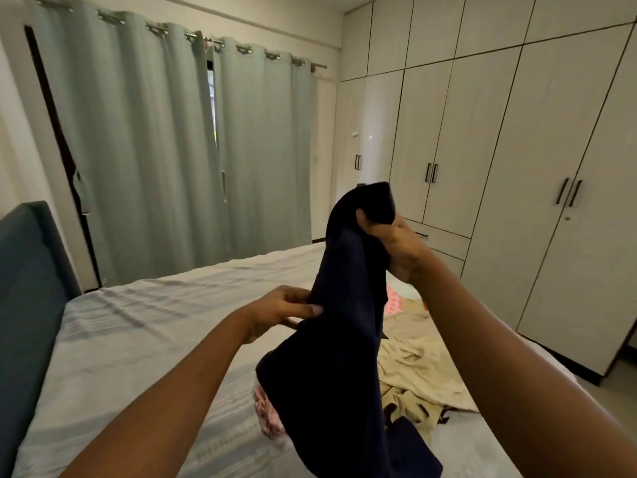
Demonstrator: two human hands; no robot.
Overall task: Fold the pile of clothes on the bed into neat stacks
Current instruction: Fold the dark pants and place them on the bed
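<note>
Above the bed, the left hand pinches the lower edge of a dark navy garment with curled fingers, the right hand grips its top raised higher, and beige clothes lie crumpled beside it.

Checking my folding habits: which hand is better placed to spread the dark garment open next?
Left, probably. The right hand grips the dark garment by its top, holding it up; the left hand pinches its edge lower, beside the bare stretch of bed, free to draw it outward.
</note>
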